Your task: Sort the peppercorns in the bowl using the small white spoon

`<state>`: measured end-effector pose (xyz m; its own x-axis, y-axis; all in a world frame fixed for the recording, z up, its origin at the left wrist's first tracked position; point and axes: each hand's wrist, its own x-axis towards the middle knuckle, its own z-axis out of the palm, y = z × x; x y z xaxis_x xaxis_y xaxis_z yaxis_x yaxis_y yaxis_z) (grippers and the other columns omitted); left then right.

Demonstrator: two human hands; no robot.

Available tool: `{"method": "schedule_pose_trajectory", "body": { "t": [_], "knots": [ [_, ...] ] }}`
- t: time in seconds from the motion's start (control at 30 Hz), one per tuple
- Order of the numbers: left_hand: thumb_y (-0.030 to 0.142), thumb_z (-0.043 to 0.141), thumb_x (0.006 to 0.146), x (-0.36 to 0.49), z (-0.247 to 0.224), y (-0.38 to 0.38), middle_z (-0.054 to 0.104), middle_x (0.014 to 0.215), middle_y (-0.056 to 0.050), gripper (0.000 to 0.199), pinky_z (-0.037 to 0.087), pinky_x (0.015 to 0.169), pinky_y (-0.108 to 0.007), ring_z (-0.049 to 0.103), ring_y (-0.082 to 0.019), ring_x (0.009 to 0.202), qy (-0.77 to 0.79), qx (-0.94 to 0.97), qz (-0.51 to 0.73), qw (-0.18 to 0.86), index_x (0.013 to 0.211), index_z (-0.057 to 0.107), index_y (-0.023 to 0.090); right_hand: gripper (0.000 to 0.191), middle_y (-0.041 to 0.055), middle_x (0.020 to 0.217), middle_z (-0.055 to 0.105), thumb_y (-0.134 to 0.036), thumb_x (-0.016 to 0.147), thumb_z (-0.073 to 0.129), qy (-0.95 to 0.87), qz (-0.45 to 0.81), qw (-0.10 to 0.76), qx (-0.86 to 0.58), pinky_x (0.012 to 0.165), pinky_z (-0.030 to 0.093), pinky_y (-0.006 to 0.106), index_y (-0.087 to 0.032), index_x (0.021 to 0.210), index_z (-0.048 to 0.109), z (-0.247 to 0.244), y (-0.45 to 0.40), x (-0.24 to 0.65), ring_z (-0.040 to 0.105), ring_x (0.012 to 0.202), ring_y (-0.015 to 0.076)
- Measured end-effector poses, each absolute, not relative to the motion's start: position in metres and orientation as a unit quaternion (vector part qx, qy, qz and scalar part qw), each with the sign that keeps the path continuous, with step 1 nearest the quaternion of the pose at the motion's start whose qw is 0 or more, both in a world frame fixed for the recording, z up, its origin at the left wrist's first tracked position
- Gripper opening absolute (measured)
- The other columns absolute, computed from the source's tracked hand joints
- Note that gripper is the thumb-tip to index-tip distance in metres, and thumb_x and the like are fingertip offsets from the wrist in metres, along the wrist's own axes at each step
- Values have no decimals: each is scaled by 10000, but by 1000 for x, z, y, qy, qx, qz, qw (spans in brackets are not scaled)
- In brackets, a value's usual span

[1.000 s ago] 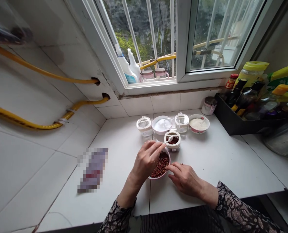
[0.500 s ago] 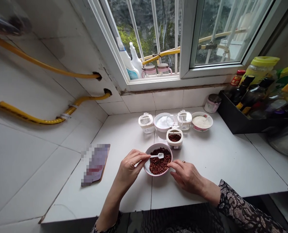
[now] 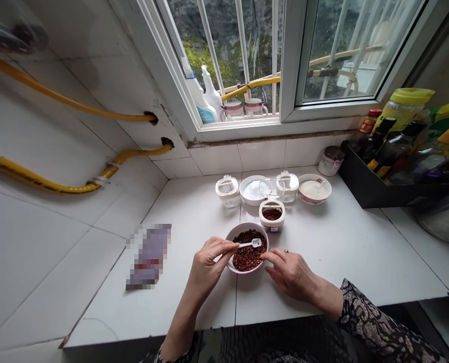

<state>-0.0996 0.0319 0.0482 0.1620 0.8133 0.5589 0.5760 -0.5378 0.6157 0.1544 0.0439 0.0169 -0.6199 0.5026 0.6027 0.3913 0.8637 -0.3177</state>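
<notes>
A pink bowl (image 3: 232, 235) full of dark red peppercorns sits on the white tiled counter in front of me. My left hand (image 3: 209, 262) pinches the handle of a small white spoon (image 3: 251, 244), whose head hovers just over the peppercorns. My right hand (image 3: 290, 272) rests on the counter with its fingertips against the bowl's right side; it wears a ring. Just behind the bowl stands a small open jar (image 3: 272, 215) holding some peppercorns.
Behind the jar are another small jar (image 3: 228, 191), a white bowl (image 3: 252, 189), a clear lidded jar (image 3: 287, 185) and a bowl of white powder (image 3: 315, 188). A black tray of bottles (image 3: 383, 166) fills the right. A blurred flat object (image 3: 148, 256) lies left. Yellow pipes (image 3: 76, 187) run along the wall.
My left hand brought the spoon back from the small jar to the bowl, then shifted it slightly right over the peppercorns. My right hand stayed by the bowl.
</notes>
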Motion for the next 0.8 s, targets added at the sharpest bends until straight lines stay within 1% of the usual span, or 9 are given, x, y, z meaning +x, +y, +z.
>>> {"method": "schedule_pose_trajectory", "body": {
  "t": [0.23,0.4,0.63,0.8],
  "knots": [
    [193,652,941,-98,48,33,791,840,-28,153,566,700,-322,690,-183,759,466,760,441,104,977,787,255,293,118,1021,712,-141,992,472,-896,77,360,-249,635,571,282,-149,1284,493,18,44,155,705,785,195],
    [207,650,941,-99,48,31,794,845,-27,150,555,711,-332,689,-186,757,468,760,435,118,964,788,262,309,123,1034,708,-138,986,497,-898,81,354,-248,652,580,289,-144,1295,496,18,44,155,711,811,197],
    [213,657,938,-96,45,31,793,837,-14,152,537,715,-329,688,-182,756,479,751,438,122,971,791,275,304,119,1023,716,-148,991,472,-898,74,355,-251,647,582,287,-159,1295,481,17,44,155,716,794,197],
    [241,667,936,-99,48,30,789,829,-20,141,552,703,-327,696,-184,759,487,738,451,124,966,801,276,306,123,1020,711,-137,985,480,-897,80,356,-249,645,581,292,-151,1290,486,18,44,155,716,808,206]
  ]
}}
